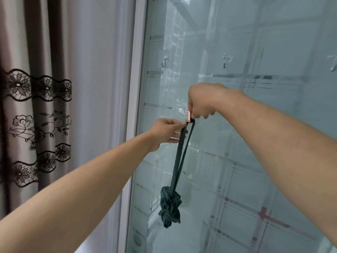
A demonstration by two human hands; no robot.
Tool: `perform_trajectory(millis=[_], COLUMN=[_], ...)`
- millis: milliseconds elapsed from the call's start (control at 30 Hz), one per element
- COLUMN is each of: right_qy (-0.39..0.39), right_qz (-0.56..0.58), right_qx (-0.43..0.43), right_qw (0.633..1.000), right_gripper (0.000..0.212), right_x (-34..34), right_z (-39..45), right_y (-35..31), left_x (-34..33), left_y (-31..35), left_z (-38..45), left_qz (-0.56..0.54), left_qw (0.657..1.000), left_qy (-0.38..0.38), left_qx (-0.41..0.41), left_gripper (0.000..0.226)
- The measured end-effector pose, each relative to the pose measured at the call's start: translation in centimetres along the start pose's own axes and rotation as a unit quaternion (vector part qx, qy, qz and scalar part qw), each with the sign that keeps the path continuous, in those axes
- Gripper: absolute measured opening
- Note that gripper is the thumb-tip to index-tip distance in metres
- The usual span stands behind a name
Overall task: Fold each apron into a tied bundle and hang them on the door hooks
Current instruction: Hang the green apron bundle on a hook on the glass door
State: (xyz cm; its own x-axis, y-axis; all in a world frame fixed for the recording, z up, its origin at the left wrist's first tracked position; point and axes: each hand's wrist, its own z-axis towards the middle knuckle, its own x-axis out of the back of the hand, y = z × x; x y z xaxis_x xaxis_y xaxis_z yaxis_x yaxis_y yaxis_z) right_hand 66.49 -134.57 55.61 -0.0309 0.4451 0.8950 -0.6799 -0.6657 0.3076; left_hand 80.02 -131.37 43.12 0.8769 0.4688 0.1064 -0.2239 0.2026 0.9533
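A dark green apron bundle (170, 207) dangles in front of the glass door (255, 42) from its long strap loop (179, 154). The top of the loop sits at a rose-gold hook (189, 116) stuck to the glass. My left hand (166, 133) pinches the strap just left of the hook. My right hand (202, 101) is curled over the hook and holds the loop's top there. Whether the strap lies over the hook is hidden by my fingers.
Higher on the glass are clear hooks, one at the left (165, 60), one in the middle (226, 61) and one at the right edge (333, 63), all bare. The white door frame (135, 88) and a grey curtain with black lace (36, 88) stand to the left.
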Motion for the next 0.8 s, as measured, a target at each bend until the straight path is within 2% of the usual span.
perform_trajectory(millis=[100, 233, 300, 367, 433, 533, 700, 800], right_qy=[-0.015, 0.011, 0.026, 0.065, 0.109, 0.16, 0.246, 0.218], right_qz=[0.009, -0.023, -0.039, -0.045, -0.041, -0.026, 0.042, 0.121], right_qx=[-0.002, 0.01, 0.007, 0.005, 0.013, 0.027, 0.11, 0.167], right_qw=[1.0, 1.0, 0.999, 0.997, 0.993, 0.986, 0.962, 0.954], right_gripper=[0.016, 0.024, 0.015, 0.015, 0.015, 0.016, 0.022, 0.026], right_x=[0.3, 0.5, 0.5, 0.4, 0.3, -0.1, -1.2, -2.4], right_z=[-0.3, -0.9, -1.2, -1.3, -1.3, -1.6, -2.0, -1.4], right_y=[-0.5, -1.7, -2.4, -2.8, -3.0, -3.3, -6.1, -10.2], left_x=[0.6, 1.0, 1.2, 1.5, 1.7, 1.2, 1.2, 3.5], left_y=[-0.9, -2.1, -2.9, -4.1, -5.6, -8.3, -10.6, -11.3], left_z=[-0.4, -1.4, -2.2, -2.9, -3.7, -4.8, -6.6, -9.0], left_qz=[0.027, 0.068, 0.114, 0.206, 0.309, 0.384, 0.341, 0.327], left_qw=[1.0, 0.997, 0.992, 0.975, 0.942, 0.903, 0.931, 0.935], left_qy=[-0.006, -0.026, -0.041, -0.07, -0.118, -0.167, -0.091, -0.029], left_qx=[0.007, 0.029, 0.037, 0.042, 0.058, 0.092, 0.096, 0.131], left_gripper=[0.017, 0.024, 0.03, 0.042, 0.058, 0.067, 0.055, 0.045])
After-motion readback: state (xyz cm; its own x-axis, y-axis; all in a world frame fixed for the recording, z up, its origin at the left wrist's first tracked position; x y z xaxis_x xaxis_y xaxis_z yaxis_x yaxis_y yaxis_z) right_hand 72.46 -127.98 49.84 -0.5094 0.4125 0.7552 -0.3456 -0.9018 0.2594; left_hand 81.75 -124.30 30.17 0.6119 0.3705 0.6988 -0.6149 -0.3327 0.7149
